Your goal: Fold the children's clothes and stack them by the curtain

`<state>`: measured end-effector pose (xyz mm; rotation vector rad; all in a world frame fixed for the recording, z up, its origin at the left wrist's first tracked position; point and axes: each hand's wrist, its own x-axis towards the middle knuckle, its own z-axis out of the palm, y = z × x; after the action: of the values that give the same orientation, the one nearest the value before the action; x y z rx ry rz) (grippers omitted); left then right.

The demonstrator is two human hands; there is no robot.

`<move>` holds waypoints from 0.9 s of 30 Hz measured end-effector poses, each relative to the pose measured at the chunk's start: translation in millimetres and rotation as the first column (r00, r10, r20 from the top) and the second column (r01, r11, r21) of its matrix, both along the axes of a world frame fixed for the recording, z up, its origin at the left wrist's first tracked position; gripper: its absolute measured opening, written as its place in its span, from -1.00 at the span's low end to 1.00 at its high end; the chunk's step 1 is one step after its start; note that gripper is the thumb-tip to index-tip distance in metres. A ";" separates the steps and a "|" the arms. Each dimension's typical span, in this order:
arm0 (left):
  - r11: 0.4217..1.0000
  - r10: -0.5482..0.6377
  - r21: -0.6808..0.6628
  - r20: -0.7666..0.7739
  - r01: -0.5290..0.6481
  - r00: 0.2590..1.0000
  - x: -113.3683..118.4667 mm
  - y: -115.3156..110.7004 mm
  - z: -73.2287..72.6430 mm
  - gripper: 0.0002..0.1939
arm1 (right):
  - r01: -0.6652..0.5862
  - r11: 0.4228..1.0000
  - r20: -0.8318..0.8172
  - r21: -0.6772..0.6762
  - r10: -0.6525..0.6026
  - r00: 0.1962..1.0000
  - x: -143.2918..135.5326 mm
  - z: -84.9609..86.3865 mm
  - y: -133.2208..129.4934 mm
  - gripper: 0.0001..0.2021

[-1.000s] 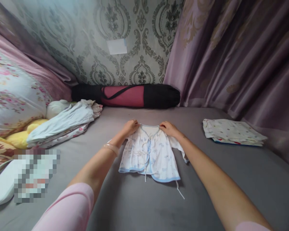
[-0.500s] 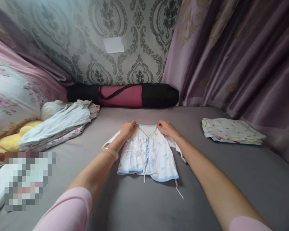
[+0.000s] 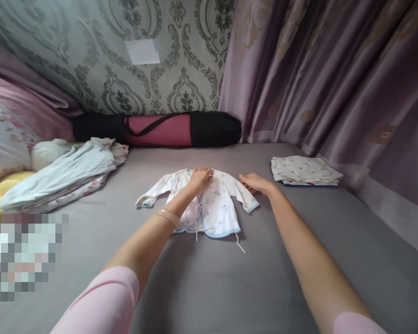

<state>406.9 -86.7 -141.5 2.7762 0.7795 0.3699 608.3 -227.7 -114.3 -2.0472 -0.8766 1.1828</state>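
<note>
A small white baby shirt (image 3: 219,208) with light blue trim and thin ties lies on the grey sheet, both sleeves spread outward. My left hand (image 3: 201,180) rests at the shirt's neckline, with a bracelet on that wrist; its fingertips are partly hidden, so whether they pinch the cloth is unclear. Beside the right sleeve is my right hand (image 3: 256,182), its fingers extended and apart from any grip, close to the sleeve's upper edge.
Folded patterned cloth (image 3: 304,170) lies at the right. A pile of clothes (image 3: 66,171) and a yellow plush item (image 3: 16,182) are at the left. Along the wall lies a black and red long bag (image 3: 160,130). Purple curtains (image 3: 299,69) hang at the right.
My right hand has let go of the neckline and moved right to the sleeve. My left hand has shifted toward the collar's middle. The sleeves now lie spread out, and the view has turned right.
</note>
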 end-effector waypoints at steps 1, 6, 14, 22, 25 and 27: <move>1.000 -0.013 -0.007 0.008 0.013 1.000 6.4 -6.1 -4.1 -0.72 | -0.013 1.000 0.018 -0.024 0.013 1.000 1.1 -0.6 -5.3 -0.60; 0.999 -0.034 0.028 0.068 0.032 0.997 19.1 -19.9 -30.4 -0.67 | -0.209 0.978 0.113 -0.020 0.210 0.971 16.0 -6.8 -25.3 -0.63; 0.997 0.006 0.076 0.030 -0.009 1.000 17.2 -18.3 -49.1 -0.57 | 0.107 0.967 -0.032 0.230 -0.102 0.994 40.1 -21.8 -29.9 -0.77; 0.996 -0.009 0.088 0.007 0.009 1.000 16.3 -16.8 -50.4 -0.44 | 0.505 0.758 -0.129 0.412 -0.501 0.856 40.6 -36.5 -18.8 -0.78; 0.996 -0.002 0.086 -0.004 0.002 1.000 15.8 -17.6 -49.7 -0.44 | 0.473 0.756 0.021 0.454 -0.539 0.842 42.8 -40.5 -18.1 -0.73; 0.997 -0.002 0.082 -0.011 0.003 1.000 15.6 -18.8 -48.3 -0.44 | 0.345 0.803 0.280 0.486 -0.517 0.809 45.9 -41.9 -20.9 -0.72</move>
<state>422.5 -105.5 -189.8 2.8580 0.7798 0.3952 654.2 -248.6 -156.2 -2.0006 -0.6915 0.2825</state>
